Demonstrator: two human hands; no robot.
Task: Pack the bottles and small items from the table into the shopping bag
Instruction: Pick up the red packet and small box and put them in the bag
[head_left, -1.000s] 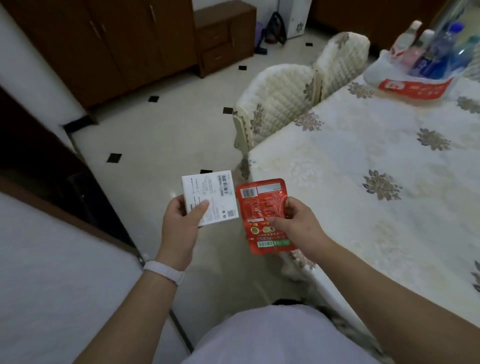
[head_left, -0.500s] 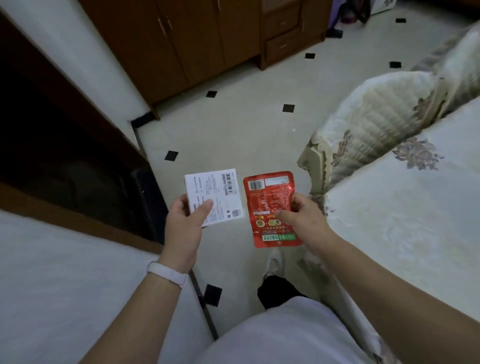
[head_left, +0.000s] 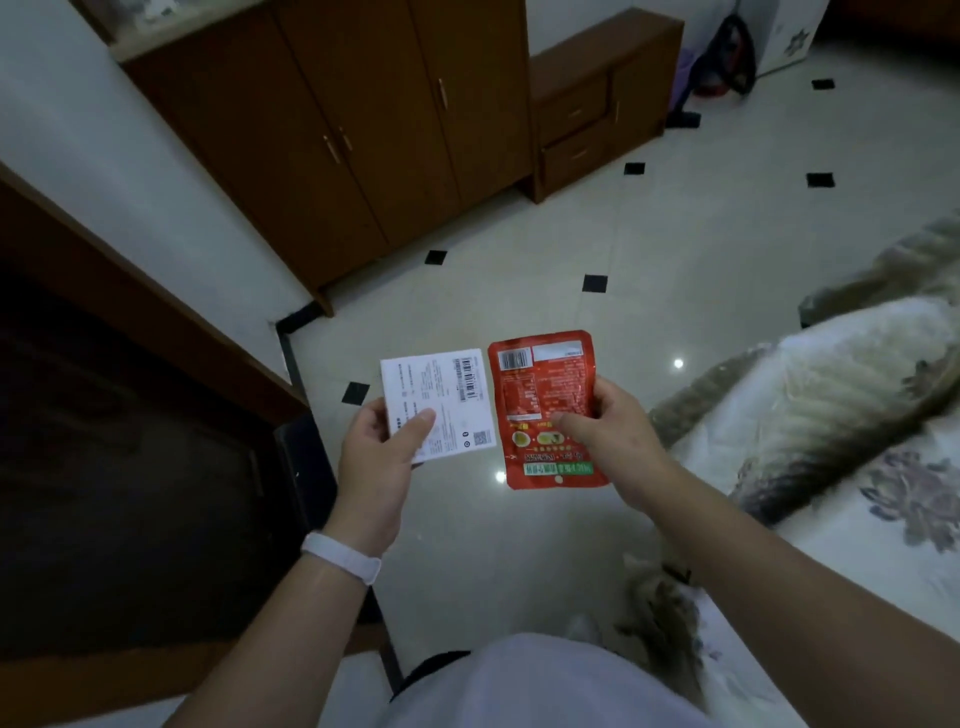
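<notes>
Hands (head_left: 371, 467) (head_left: 618, 447) around white box (head_left: 441, 400), red pouch (head_left: 545, 395)

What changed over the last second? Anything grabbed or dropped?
The view swung left, away from the table; the bag of bottles is out of frame. Nothing grabbed or dropped: left hand still holds the white box, right hand the red pouch, side by side above the floor.

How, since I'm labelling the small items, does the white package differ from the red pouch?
The white package is plain with fine black print; the red pouch is glossy with a green band near its bottom. The package is squarish, the pouch taller, reaching lower. The left hand holds the package, the right hand the pouch. Both show a barcode near the top.
</notes>
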